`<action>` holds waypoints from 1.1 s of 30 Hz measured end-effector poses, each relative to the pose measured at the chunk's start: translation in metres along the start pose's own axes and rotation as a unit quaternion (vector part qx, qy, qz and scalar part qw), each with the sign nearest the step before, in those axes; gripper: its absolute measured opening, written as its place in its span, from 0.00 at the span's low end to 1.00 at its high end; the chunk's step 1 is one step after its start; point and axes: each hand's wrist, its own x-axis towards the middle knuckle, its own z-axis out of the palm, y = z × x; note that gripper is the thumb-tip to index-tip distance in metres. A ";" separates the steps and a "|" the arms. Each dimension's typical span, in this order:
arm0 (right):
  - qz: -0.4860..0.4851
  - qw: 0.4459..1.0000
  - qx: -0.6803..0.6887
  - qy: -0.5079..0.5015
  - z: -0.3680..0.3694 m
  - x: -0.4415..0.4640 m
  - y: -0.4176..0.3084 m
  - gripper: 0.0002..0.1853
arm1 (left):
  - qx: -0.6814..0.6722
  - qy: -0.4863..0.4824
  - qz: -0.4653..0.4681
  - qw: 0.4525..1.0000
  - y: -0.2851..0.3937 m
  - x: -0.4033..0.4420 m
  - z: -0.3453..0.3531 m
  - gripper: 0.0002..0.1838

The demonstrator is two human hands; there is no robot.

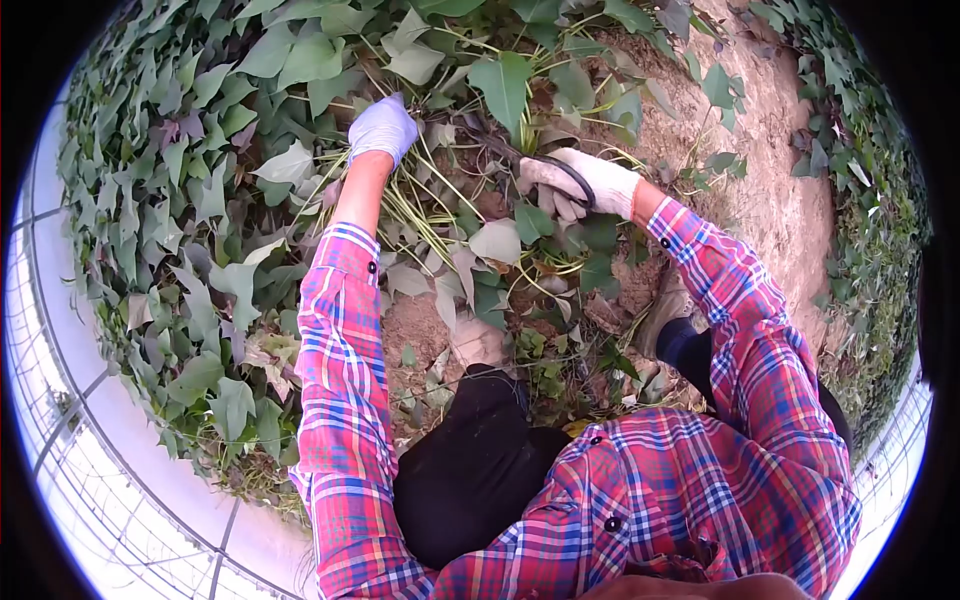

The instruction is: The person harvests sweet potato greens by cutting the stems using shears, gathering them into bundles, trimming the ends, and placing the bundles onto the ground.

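Observation:
My left hand (383,130), in a thin pale-violet glove, is closed among the leafy vines (425,205), whose long yellow-green stems trail from beside it toward me. Leaves hide its fingertips. In a white knit glove, my right hand (582,183) grips a pair of scissors (565,170) by the dark looped handles. Their blades point left into the stems, a short way from my left hand, and foliage partly covers them. A broad green leaf (502,88) stands just above the blades.
Dense foliage (190,200) covers the left side. Bare brown soil (770,180) runs down the right, with another leafy row (860,190) beyond it. My shoes (480,340) and dark-trousered knees are close below the vines. A wire-grid structure (75,420) curves along the lower left edge.

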 end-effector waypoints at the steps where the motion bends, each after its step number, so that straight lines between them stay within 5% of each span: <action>1: -0.020 1.000 -0.001 -0.021 -0.003 -0.010 0.003 0.29 | 0.013 -0.016 -0.001 1.000 -0.003 0.002 0.004 0.22; 5: 0.010 0.969 0.216 0.118 -0.014 -0.017 0.043 0.29 | 0.040 -0.028 0.008 0.999 0.004 -0.011 0.000 0.21; 11: -0.016 0.958 0.263 0.117 0.007 -0.024 0.050 0.35 | 0.074 -0.079 0.019 0.994 0.005 -0.025 -0.006 0.21; 17: 0.002 0.976 0.198 0.085 0.015 -0.021 0.029 0.37 | 0.043 -0.096 0.015 0.994 -0.013 -0.037 -0.002 0.35; 22: 0.068 0.992 -0.027 0.104 0.015 -0.007 0.019 0.35 | 0.085 -0.064 0.020 0.994 -0.004 -0.034 0.006 0.26; 23: 0.058 0.962 -0.221 0.150 0.014 -0.006 0.009 0.36 | 0.085 -0.030 0.020 0.996 -0.004 -0.036 0.009 0.21; 33: 0.055 0.858 -0.446 0.248 0.021 0.004 -0.008 0.38 | 0.056 -0.032 0.001 0.998 -0.012 -0.041 -0.006 0.20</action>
